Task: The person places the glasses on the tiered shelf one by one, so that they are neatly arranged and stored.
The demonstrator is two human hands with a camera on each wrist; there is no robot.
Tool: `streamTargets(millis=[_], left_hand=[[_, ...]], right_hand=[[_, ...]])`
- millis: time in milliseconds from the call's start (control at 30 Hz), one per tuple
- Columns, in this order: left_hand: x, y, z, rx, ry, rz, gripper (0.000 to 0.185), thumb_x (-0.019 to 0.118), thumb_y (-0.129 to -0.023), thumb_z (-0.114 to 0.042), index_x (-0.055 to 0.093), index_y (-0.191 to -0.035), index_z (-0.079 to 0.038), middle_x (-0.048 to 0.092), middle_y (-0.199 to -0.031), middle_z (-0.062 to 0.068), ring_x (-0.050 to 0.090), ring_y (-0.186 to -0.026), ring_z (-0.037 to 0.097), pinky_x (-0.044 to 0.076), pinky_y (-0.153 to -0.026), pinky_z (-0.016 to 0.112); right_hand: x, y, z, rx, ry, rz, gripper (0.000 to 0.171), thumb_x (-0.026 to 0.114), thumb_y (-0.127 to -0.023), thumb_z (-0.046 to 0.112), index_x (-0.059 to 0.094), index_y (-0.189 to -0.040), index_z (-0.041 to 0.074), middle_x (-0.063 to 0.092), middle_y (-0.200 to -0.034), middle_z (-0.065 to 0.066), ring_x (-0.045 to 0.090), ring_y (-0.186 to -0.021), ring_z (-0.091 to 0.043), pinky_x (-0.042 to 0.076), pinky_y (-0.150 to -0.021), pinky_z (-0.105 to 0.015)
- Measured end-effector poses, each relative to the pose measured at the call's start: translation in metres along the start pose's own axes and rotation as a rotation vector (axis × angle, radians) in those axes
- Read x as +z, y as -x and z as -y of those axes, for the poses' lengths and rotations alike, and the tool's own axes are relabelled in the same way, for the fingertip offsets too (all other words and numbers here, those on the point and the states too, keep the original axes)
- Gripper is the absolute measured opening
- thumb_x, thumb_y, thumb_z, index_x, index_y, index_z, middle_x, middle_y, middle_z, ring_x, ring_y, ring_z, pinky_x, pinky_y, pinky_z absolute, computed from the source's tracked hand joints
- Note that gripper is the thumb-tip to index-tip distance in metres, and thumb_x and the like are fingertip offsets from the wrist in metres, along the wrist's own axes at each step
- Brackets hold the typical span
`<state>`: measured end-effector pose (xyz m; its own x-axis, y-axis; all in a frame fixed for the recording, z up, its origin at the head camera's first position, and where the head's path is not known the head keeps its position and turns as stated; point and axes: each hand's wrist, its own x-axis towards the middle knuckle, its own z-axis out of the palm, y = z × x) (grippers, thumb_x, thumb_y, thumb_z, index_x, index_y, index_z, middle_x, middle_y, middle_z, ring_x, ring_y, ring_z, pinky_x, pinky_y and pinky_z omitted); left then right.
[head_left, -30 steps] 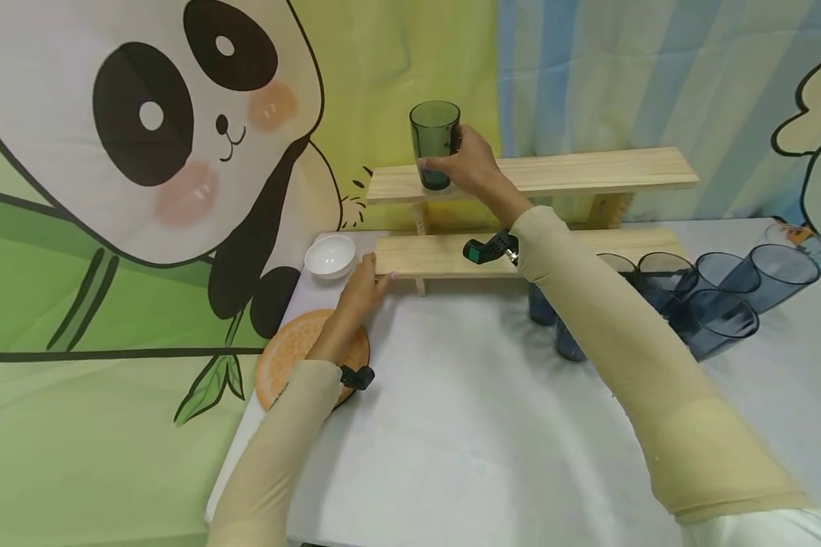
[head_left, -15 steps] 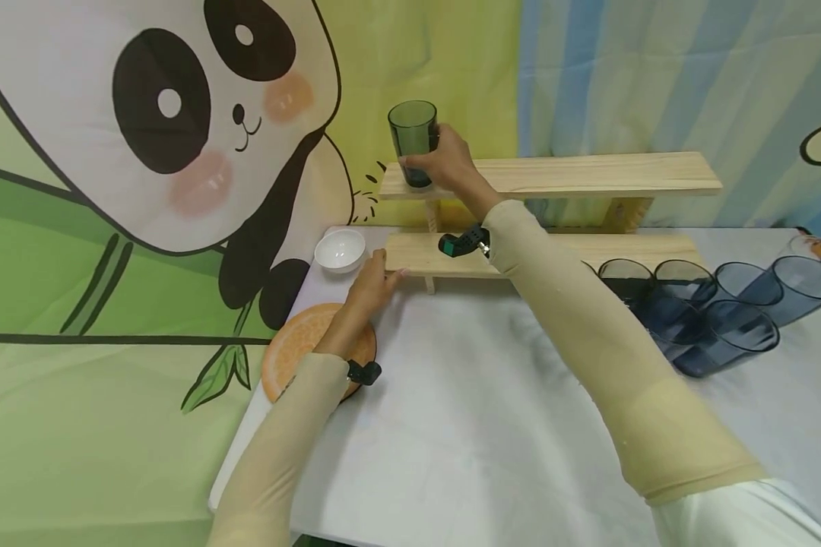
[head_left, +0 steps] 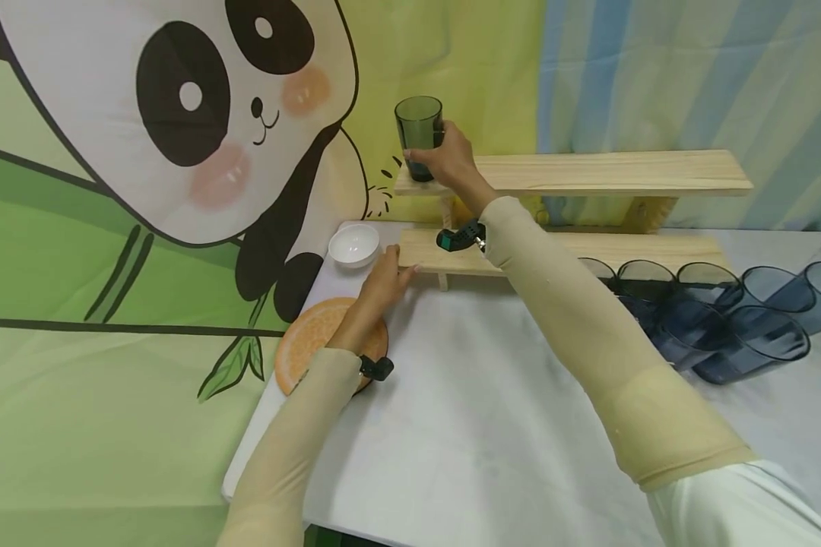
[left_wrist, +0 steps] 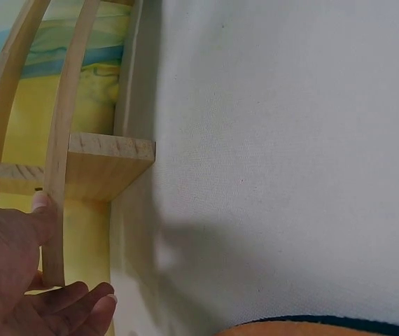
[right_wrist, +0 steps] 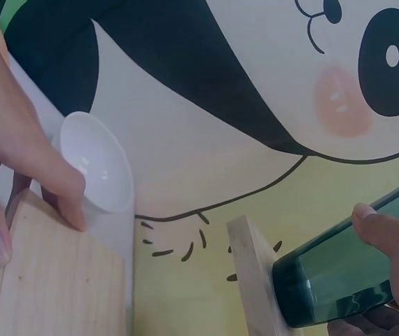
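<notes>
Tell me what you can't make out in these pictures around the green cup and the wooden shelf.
- Green cup: base hidden by the right hand in the head view; rim cut off in the right wrist view.
- Blue cups: exact count unclear, they overlap and the right forearm covers some.
- Left hand: fingertips hidden under the lower shelf board's end.

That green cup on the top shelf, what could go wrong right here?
The green cup sits at the very left end of the top shelf, gripped by the right hand; released carelessly, it might tip off the end. The left hand holds the lower shelf; letting go could let the rack shift.
</notes>
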<state>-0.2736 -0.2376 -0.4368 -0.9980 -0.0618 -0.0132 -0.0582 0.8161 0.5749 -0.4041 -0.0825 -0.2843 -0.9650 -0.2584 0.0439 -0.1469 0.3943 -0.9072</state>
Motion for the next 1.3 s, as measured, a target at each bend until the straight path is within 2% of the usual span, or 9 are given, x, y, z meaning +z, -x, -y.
streamTargets(millis=[367,533,667,767,967,1133,1300], left_hand=[[0.004,-0.004,-0.005,0.007,0.026,0.016,0.073,0.055,-0.102,-0.045,0.024,-0.155,-0.004,0.04,-0.15,0.022,0.045,-0.132,0.035,0.039,-0.103,0.049],[0.003,-0.002,-0.001,0.015,0.026,0.034,0.074,0.056,-0.102,-0.045,0.024,-0.154,-0.003,0.039,-0.15,0.023,0.045,-0.133,0.036,0.039,-0.104,0.049],[0.0,0.0,0.007,0.022,0.032,0.032,0.074,0.056,-0.102,-0.045,0.024,-0.154,-0.002,0.04,-0.15,0.023,0.044,-0.134,0.036,0.037,-0.106,0.049],[-0.003,0.0,0.011,0.018,0.04,0.021,0.073,0.057,-0.102,-0.043,0.025,-0.153,-0.002,0.042,-0.148,0.023,0.045,-0.132,0.036,0.037,-0.105,0.05],[-0.004,-0.004,0.014,0.04,0.037,0.029,0.073,0.057,-0.102,-0.042,0.025,-0.152,0.0,0.041,-0.148,0.024,0.044,-0.134,0.035,0.036,-0.106,0.048],[-0.007,-0.004,0.014,0.05,0.054,0.027,0.073,0.057,-0.102,-0.042,0.025,-0.152,0.002,0.038,-0.151,0.025,0.04,-0.137,0.035,0.033,-0.11,0.047],[-0.009,-0.001,0.016,0.05,0.051,0.028,0.072,0.057,-0.103,-0.041,0.025,-0.151,0.002,0.038,-0.151,0.025,0.039,-0.138,0.035,0.033,-0.11,0.047]], right_hand=[[-0.006,-0.001,-0.007,-0.032,0.066,0.009,0.094,0.072,-0.091,0.045,0.017,-0.16,0.016,0.033,-0.158,-0.005,0.037,-0.139,-0.018,0.032,-0.11,-0.029],[-0.016,0.012,-0.003,-0.01,0.15,0.056,0.107,0.072,-0.088,0.054,0.005,-0.161,0.016,0.024,-0.163,-0.006,0.029,-0.145,-0.02,0.029,-0.113,-0.031],[-0.03,0.022,0.01,-0.054,0.215,0.077,0.113,0.073,-0.086,0.056,-0.002,-0.161,0.017,0.02,-0.164,-0.007,0.025,-0.147,-0.02,0.028,-0.114,-0.034],[-0.046,0.03,0.02,-0.121,0.289,0.081,0.111,0.072,-0.087,0.055,0.0,-0.161,0.015,0.02,-0.164,-0.008,0.026,-0.146,-0.02,0.028,-0.114,-0.035],[-0.092,0.055,0.024,-0.294,0.475,0.06,0.094,0.066,-0.093,0.051,0.015,-0.16,0.01,0.029,-0.159,-0.012,0.032,-0.143,-0.025,0.031,-0.112,-0.041],[-0.136,0.093,0.016,-0.394,0.544,0.069,0.084,0.065,-0.096,0.045,0.023,-0.158,0.008,0.034,-0.155,-0.016,0.036,-0.141,-0.032,0.031,-0.111,-0.048],[-0.179,0.137,-0.004,-0.431,0.574,0.029,0.075,0.067,-0.097,0.04,0.032,-0.155,0.008,0.042,-0.151,-0.017,0.041,-0.136,-0.036,0.033,-0.109,-0.052]])
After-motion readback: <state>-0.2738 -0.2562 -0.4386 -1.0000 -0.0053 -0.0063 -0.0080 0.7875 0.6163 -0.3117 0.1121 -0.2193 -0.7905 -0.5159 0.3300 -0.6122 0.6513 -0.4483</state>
